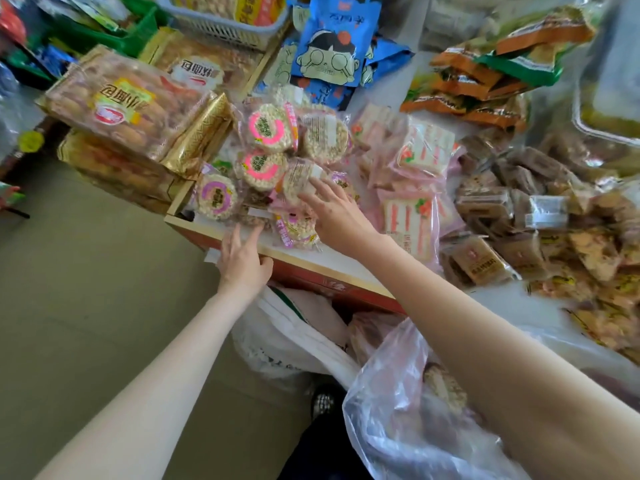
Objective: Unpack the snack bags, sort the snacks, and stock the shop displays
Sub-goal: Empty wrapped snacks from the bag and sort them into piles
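A shop display counter (pixel 322 261) with a pale top and red front edge fills the middle and right of the view, heaped with wrapped snacks. At its far left lie big clear bread packs (pixel 117 102) with gold ends, stacked on each other. Behind the centre are blue cartoon-face bags (pixel 332 46), and to the far right orange and green packets (pixel 485 81). Brown wrapped cakes (pixel 512 202) spread over the right side, with pink-wrapped square cakes (pixel 412 188) just beside them.

In front of the counter, low in the view, a large clear plastic bag (pixel 398 393) sags open under the right forearm, with brownish snacks dimly visible inside; a white plastic bag (pixel 287 337) sits next to it.

At the counter's near left corner is a pile of round puffed-rice cakes (pixel 266 129) (each in a clear wrapper with a pink or purple ring label). The right hand (pixel 336 213) lies on this pile, fingers straight and spread, touching one cake. The left hand (pixel 242 258) rests at the counter's front edge, fingers extended onto the top, holding nothing.
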